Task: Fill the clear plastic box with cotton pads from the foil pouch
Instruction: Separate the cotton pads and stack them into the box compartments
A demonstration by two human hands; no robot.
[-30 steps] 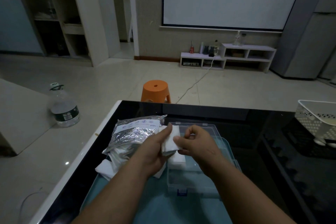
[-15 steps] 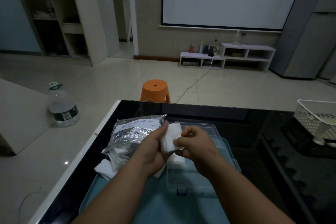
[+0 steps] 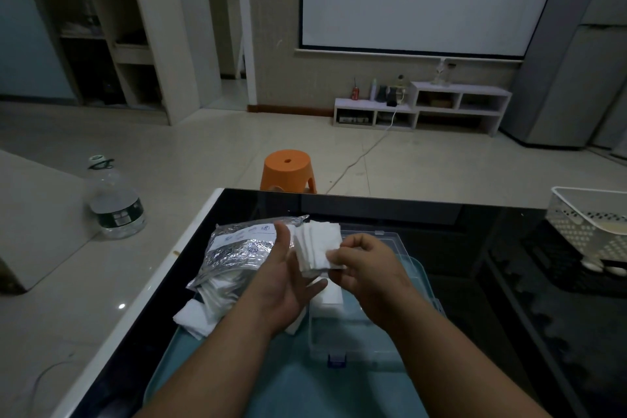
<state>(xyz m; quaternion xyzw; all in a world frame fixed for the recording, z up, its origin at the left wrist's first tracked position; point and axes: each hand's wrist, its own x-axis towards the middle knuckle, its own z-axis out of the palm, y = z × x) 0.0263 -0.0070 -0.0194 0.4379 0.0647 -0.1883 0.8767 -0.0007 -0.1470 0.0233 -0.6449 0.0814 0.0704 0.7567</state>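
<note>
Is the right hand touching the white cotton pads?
Touching. The head view shows the right hand pinching the lower right corner of the cotton pads, with no gap between them.

Foil pouch left of plastic box, box on tray on table, stool behind table

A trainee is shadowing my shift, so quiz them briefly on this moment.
1. True or false: the held stack of white square cotton pads already lies inside the clear plastic box.
2. Which touches that stack? A: left hand only. B: right hand only. C: both hands.
3. Fill in: the crinkled silver foil pouch lies on the box's ____ side.
Key: 1 false; 2 C; 3 left.
</note>
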